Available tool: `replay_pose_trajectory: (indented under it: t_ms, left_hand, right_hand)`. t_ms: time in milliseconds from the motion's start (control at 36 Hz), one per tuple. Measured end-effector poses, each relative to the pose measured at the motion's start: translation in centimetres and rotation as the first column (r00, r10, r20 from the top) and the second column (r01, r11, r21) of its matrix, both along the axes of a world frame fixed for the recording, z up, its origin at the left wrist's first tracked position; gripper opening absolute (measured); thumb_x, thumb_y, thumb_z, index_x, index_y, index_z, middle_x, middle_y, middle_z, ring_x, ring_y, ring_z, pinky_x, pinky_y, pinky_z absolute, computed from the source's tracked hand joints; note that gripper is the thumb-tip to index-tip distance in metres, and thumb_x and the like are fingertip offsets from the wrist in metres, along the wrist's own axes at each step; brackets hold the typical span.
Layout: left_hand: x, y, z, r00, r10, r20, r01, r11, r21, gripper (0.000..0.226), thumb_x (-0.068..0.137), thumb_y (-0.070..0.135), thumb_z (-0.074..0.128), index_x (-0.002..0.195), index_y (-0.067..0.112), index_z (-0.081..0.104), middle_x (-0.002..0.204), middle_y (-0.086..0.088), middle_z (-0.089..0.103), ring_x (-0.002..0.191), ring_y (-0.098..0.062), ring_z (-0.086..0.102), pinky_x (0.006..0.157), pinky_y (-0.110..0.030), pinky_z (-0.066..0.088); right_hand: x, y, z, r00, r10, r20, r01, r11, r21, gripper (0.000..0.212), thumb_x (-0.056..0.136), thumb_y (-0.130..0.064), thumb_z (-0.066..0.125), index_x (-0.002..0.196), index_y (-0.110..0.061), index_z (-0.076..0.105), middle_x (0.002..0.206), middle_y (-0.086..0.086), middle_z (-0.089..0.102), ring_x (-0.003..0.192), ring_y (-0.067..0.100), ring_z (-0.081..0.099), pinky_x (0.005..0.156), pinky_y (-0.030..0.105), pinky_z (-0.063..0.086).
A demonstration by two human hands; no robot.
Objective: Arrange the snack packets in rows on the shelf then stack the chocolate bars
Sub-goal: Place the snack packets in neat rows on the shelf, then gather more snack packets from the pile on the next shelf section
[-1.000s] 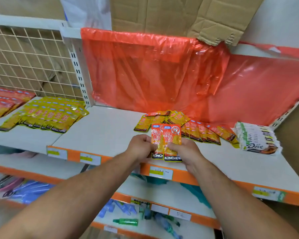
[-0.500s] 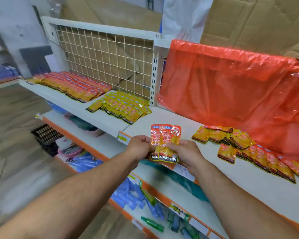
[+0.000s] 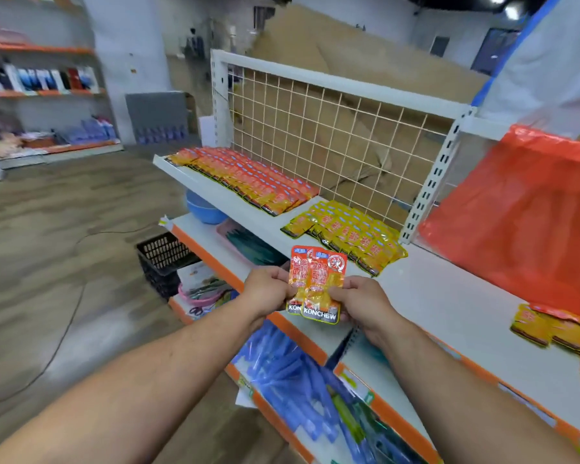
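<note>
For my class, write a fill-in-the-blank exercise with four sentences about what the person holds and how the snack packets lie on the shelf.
1. Both hands, the left hand and the right hand, hold red packets printed with the word ____.
2. On the shelf, the rows of yellow packets lie in front of a wire ____.
3. The rows of red packets lie to the ____ of the yellow rows.
4. The plastic sheet draped at the right is ____ in colour.

Missing words: KONCHEW; grid; left; red

White shelf [image 3: 449, 296] carries orange packet rows [image 3: 248, 177], yellow packet rows [image 3: 345, 234], loose packets [image 3: 556, 329].
</note>
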State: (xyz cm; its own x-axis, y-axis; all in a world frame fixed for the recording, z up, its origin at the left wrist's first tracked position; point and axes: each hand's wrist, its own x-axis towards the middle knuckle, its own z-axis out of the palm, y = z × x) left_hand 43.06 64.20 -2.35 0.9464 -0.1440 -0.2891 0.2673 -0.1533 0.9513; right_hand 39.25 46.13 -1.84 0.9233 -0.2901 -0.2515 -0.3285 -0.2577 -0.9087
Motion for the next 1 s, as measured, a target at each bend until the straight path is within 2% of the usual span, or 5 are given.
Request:
replay_pose_trajectory:
  t_ms: [111,361,528,861,1000]
  left_hand:
    - [2.3,5.1,-0.2,0.997,0.080,0.014,-0.080,0.997,-0.010,0.013,0.081,-0.010,0.064,0.078,0.002,0.066,0.074,-0.017,0.064,0.062,-0.023,0.054,0.053,-0.028,0.043]
    - [6.8,13.0,0.4,0.975,0.218,0.033,-0.216,0.975,-0.061,0.022,0.086,-0.011,0.060,0.073,0.007,0.063,0.058,-0.007,0.056,0.030,-0.002,0.045,0.033,-0.012,0.031]
    - [11.4,16.6,-0.6,0.950,0.311,-0.010,-0.311,0.950,-0.033,0.026,0.083,-0.006,0.065,0.066,0.015,0.067,0.055,-0.003,0.064,0.050,-0.018,0.051,0.056,-0.031,0.044]
    - [24.8,22.1,-0.2,0.895,0.444,0.041,-0.445,0.895,0.022,0.019,0.079,-0.013,0.061,0.075,0.006,0.065,0.068,-0.011,0.065,0.053,-0.018,0.055,0.047,-0.022,0.041]
    - [29.9,23.5,0.3,0.866,0.497,0.052,-0.498,0.867,0.010,0.015,0.082,-0.012,0.060,0.084,0.002,0.063,0.071,-0.014,0.064,0.047,-0.016,0.055,0.041,-0.020,0.041]
  right_hand:
    - [3.1,4.8,0.1,0.999,0.048,0.003,-0.048,0.999,0.009,0.019,0.093,-0.009,0.068,0.076,-0.009,0.058,0.077,0.015,0.065,0.059,0.023,0.059,0.050,0.030,0.048]
    - [10.2,12.5,-0.1,0.983,0.181,-0.012,-0.181,0.984,-0.008,0.015,0.092,-0.014,0.069,0.086,-0.011,0.055,0.082,0.017,0.059,0.072,0.026,0.056,0.056,0.034,0.047]
    - [16.2,16.1,-0.7,0.964,0.266,-0.025,-0.265,0.964,0.018,0.016,0.093,-0.013,0.067,0.087,-0.012,0.052,0.082,0.015,0.059,0.072,0.025,0.056,0.053,0.032,0.045]
    - [31.7,21.5,0.4,0.920,0.391,0.010,-0.391,0.917,0.086,0.028,0.093,-0.007,0.066,0.068,-0.014,0.054,0.065,0.003,0.066,0.053,0.017,0.055,0.049,0.027,0.040]
    - [37.3,22.9,1.3,0.902,0.430,0.047,-0.432,0.899,0.075,0.027,0.092,-0.010,0.067,0.069,-0.013,0.054,0.073,0.008,0.069,0.065,0.025,0.061,0.058,0.035,0.047]
